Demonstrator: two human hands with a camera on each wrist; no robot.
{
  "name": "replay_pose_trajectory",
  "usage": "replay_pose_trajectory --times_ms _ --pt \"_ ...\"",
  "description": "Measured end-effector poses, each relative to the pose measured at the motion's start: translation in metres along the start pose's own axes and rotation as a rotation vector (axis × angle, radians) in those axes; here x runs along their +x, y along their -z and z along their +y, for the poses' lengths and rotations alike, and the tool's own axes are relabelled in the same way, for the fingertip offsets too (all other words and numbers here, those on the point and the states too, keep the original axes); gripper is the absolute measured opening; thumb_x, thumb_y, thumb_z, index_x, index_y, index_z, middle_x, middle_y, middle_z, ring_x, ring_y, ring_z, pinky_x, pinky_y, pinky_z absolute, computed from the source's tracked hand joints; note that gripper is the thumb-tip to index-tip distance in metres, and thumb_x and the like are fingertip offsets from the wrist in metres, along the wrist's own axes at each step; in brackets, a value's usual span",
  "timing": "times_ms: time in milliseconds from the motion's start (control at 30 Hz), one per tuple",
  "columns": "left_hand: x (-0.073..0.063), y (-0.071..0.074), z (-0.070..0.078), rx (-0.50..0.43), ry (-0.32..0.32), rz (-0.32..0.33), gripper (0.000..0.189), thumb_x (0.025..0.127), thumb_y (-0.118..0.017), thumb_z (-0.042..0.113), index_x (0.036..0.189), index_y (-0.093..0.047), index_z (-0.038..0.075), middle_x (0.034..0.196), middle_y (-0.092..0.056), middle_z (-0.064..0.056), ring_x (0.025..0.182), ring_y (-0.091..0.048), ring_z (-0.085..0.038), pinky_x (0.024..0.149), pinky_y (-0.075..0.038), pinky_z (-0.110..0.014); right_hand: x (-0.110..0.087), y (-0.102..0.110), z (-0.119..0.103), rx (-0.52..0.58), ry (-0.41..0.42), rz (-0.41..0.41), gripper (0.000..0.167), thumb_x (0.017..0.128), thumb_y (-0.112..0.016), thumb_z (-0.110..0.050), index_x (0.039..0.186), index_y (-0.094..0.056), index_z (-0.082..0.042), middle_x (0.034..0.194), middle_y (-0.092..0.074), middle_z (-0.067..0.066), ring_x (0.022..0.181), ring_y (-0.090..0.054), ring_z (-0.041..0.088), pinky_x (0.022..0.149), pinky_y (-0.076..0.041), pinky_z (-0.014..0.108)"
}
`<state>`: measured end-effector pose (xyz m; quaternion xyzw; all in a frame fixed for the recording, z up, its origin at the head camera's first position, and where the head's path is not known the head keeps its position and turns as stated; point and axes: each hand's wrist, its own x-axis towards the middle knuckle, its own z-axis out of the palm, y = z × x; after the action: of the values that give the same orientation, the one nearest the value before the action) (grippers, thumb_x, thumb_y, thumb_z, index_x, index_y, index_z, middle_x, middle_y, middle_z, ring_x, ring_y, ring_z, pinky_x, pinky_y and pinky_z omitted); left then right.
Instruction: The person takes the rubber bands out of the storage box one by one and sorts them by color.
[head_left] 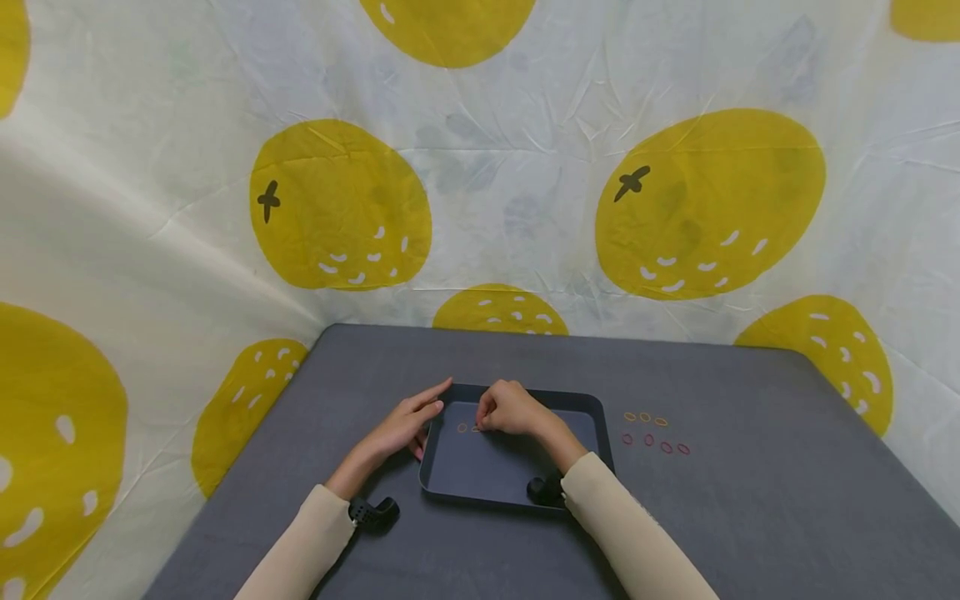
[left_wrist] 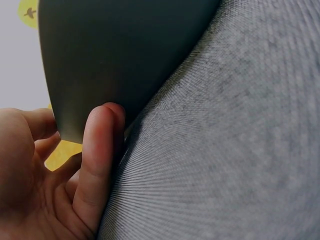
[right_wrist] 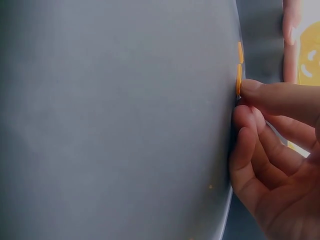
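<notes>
A shallow dark grey tray (head_left: 487, 475) lies on the table. Along its left side, my left hand (head_left: 401, 429) holds the wall. In the left wrist view, fingertips (left_wrist: 98, 130) press against the outer face and another finger reaches over the rim. My right hand (head_left: 513, 410) is over the tray's left part, fingers curled, with thumb and fingertips pinching at a small orange rubber band (right_wrist: 238, 79) on the tray floor. A second orange band (head_left: 462, 427) lies just to its left. The fingers partly hide the pinched band.
Right of the tray, three orange bands (head_left: 645, 417) lie in a row on the grey table (head_left: 750, 500), with several red bands (head_left: 667, 447) in a row nearer me. A white curtain (head_left: 510, 208) with yellow fruit prints hangs behind the table's far edge.
</notes>
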<state>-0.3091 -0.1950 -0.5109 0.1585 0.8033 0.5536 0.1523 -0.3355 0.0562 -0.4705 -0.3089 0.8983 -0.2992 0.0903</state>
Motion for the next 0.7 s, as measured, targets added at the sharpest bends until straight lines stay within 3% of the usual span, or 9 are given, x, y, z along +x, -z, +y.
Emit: replay_pose_trajectory --times_ms 167,367,567,700 --pt "0.000 -0.001 0.001 -0.001 -0.001 0.003 0.055 0.112 -0.045 0.040 0.164 -0.030 0.032 0.139 -0.053 -0.025 0.049 -0.061 -0.014 0.047 -0.058 -0.034 0.000 0.001 0.000 0.003 -0.015 0.001 0.010 0.088 -0.078 -0.007 0.081 -0.082 -0.012 0.077 -0.076 -0.003 0.060 -0.056 0.009 0.055 -0.045 0.022" --pt "-0.001 -0.001 0.001 0.007 0.011 0.005 0.056 0.111 -0.046 0.041 0.164 -0.030 0.032 0.121 -0.056 -0.025 0.049 -0.059 -0.014 0.047 -0.058 -0.034 -0.003 0.005 0.000 -0.006 -0.023 0.000 0.009 0.088 -0.079 -0.008 0.082 -0.082 -0.013 0.078 -0.076 -0.003 0.062 -0.059 0.009 0.057 -0.049 0.023" --pt "-0.002 -0.001 0.001 0.008 -0.002 0.003 0.056 0.111 -0.046 0.041 0.164 -0.030 0.032 0.145 -0.050 -0.025 0.049 -0.061 -0.015 0.047 -0.058 -0.036 -0.015 0.021 0.001 0.025 0.005 0.013 0.005 0.090 -0.078 -0.010 0.087 -0.082 -0.010 0.081 -0.077 -0.002 0.063 -0.062 0.009 0.059 -0.053 0.025" --pt "-0.002 -0.002 0.000 0.005 -0.005 0.001 0.055 0.111 -0.045 0.041 0.164 -0.030 0.033 0.151 -0.047 -0.026 0.049 -0.061 -0.014 0.048 -0.059 -0.035 -0.027 0.037 0.000 0.040 0.013 0.042 0.006 0.092 -0.076 -0.010 0.091 -0.082 -0.008 0.084 -0.077 -0.001 0.067 -0.063 0.009 0.061 -0.054 0.026"
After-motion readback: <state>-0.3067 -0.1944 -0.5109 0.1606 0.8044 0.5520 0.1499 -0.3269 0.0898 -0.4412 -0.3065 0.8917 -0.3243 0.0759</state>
